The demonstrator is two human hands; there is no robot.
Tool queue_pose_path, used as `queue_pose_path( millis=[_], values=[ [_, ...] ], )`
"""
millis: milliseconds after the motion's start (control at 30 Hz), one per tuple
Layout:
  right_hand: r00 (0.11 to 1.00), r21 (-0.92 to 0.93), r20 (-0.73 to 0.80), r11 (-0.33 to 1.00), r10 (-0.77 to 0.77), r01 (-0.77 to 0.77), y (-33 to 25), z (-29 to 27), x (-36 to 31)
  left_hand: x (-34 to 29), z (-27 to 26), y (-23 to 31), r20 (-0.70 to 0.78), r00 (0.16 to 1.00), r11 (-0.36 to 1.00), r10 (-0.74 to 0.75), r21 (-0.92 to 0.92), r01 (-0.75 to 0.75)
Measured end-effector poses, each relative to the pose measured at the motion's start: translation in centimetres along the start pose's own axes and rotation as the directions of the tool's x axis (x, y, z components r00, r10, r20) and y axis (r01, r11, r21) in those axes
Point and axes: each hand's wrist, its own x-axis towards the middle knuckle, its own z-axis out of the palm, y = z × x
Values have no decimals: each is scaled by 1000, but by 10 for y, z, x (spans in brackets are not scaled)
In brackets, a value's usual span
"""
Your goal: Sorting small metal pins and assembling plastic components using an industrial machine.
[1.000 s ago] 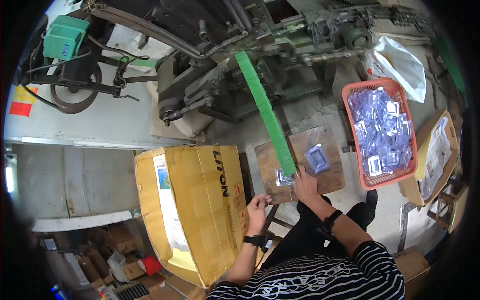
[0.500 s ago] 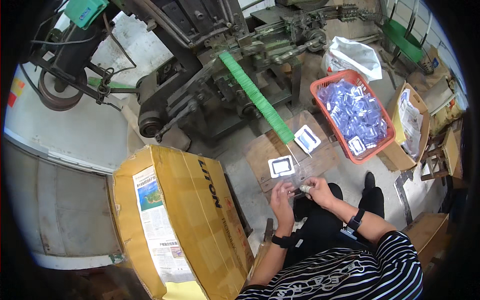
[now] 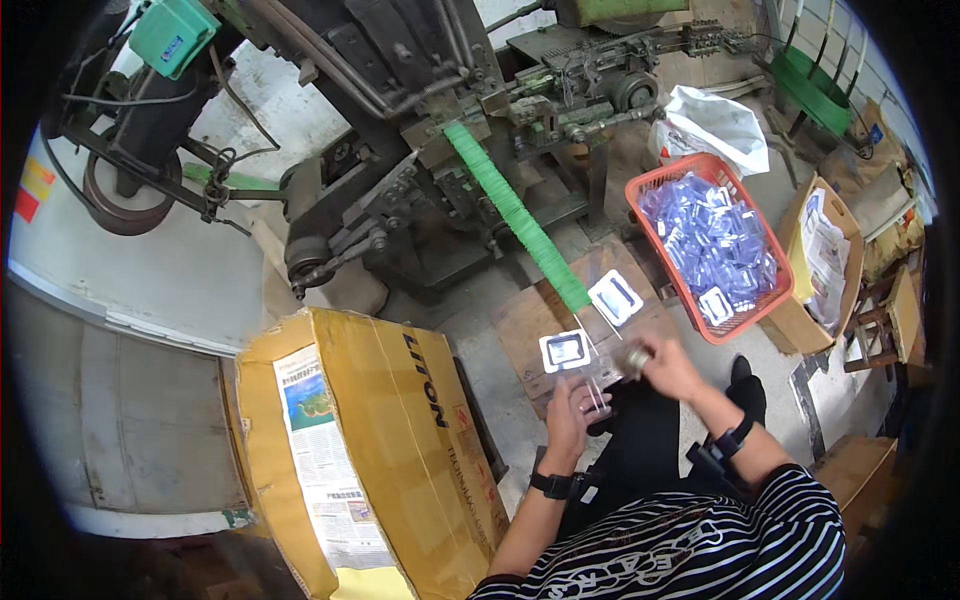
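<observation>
My left hand is closed on a clear plastic piece by the near edge of a wooden board. Its see-through shape is hard to make out. To its right, my right hand is raised over the board's near right part, its fingers smeared by motion; pale wrapping shows on a finger. Just beyond my left hand, a white rounded card with a dark-outlined window lies on the board. Another such white card lies farther right. Between them ends a long green row of thin stacked pieces on two thin rods.
A dark machine stands at the back, where the green row starts. An orange-red basket of clear plastic pieces sits right. Beside it are a white sack and an open carton. A big cardboard box stands left.
My right hand has moved right and away from my left hand, which keeps near the board's edge with the clear piece. The whole view has shifted slightly.
</observation>
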Motion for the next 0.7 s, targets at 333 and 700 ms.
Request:
queue_pose_path(
  millis=[333, 700],
  values=[
    [878, -547, 178, 697, -444, 463, -110, -16, 98, 20, 67, 22, 194, 980, 976, 46, -218, -3],
    [918, -420, 115, 818, -380, 392, -102, -20, 66, 29, 80, 37, 49, 982, 950, 183, -267, -163]
  ],
)
